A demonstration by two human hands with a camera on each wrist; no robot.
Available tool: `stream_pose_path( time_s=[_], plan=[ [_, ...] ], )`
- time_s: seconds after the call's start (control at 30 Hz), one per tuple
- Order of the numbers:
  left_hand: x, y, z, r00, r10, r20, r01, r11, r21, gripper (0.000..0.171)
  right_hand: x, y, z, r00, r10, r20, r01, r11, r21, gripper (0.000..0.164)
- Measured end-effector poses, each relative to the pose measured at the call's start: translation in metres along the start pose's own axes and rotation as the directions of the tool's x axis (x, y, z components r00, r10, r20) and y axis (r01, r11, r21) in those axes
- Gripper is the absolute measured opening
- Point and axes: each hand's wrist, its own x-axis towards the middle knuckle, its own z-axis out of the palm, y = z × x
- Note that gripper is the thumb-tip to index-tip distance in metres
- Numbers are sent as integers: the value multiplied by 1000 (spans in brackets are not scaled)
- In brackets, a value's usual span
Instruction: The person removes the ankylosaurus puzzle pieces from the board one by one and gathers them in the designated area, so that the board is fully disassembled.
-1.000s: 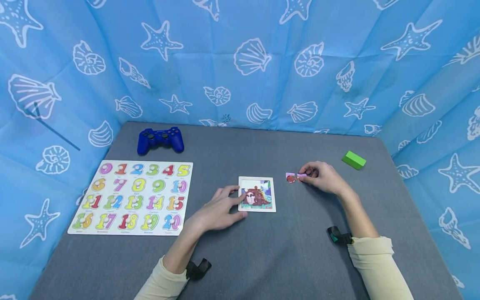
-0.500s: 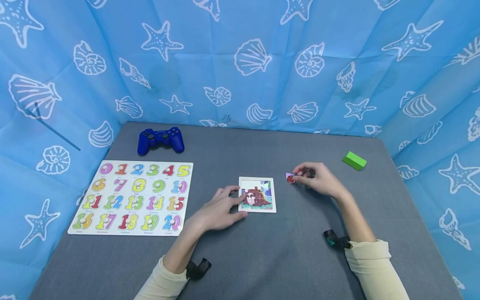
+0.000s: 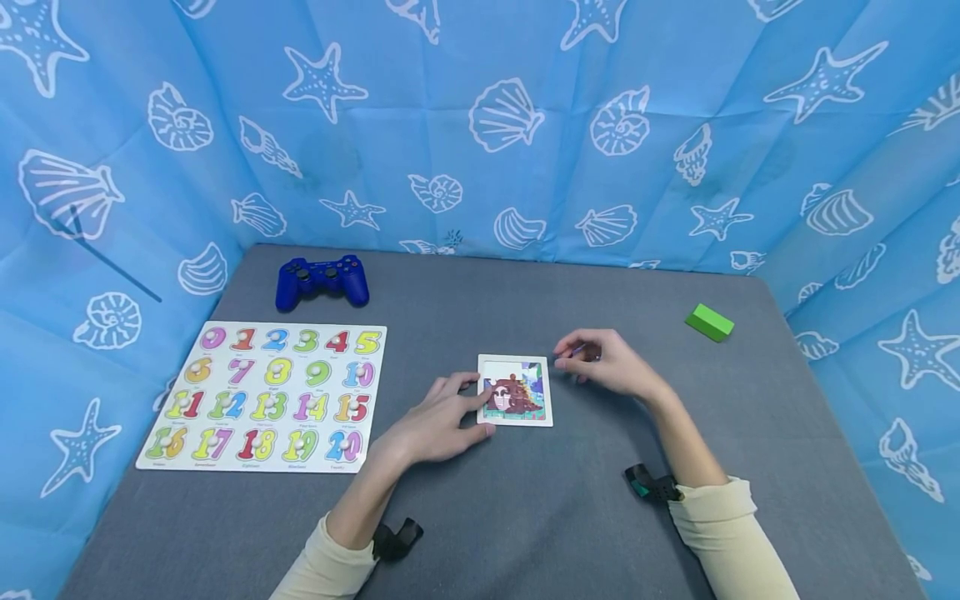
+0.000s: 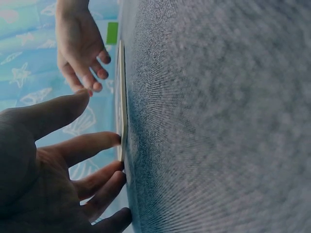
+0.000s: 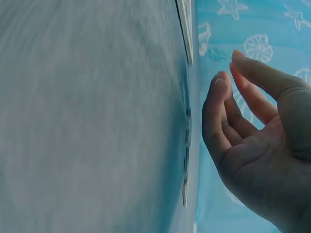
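A small square picture puzzle (image 3: pixel 514 392) lies in a white-edged tray, its picture showing a character with brown hair. My left hand (image 3: pixel 438 423) rests at the tray's left side, fingertips on its edge and thumb near the lower corner. Just right of the tray, my right hand (image 3: pixel 611 362) hovers over the table with fingers loosely bent and thumb close to the forefinger. No piece shows between its fingertips in the right wrist view. Thin puzzle pieces (image 5: pixel 186 131) lie flat on the table beneath it; from the head view the hand mostly covers them.
A number puzzle board (image 3: pixel 262 396) with knobbed pieces lies at the left. Behind it is a blue game controller (image 3: pixel 322 282). A green block (image 3: pixel 709 322) sits toward the back right. A blue shell-patterned curtain (image 3: pixel 480 167) surrounds the grey table (image 3: pixel 525 517).
My right hand has moved left across the loose pieces toward the tray, covering them in the head view. My left hand has stayed on the tray's edge.
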Motion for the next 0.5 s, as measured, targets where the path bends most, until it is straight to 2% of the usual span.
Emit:
stream_pose_path(
  time_s=[0.23,0.5],
  plan=[
    [2,-1,0,1000,-12,7,12,1000,-5,62,13,-12,16,997,-5,78,4,1000,8,17],
    [1,-1,-1,1000,-5,15,5,1000,-9,63,30,-19,28,988,6,152,15,991,-136,17]
  ],
)
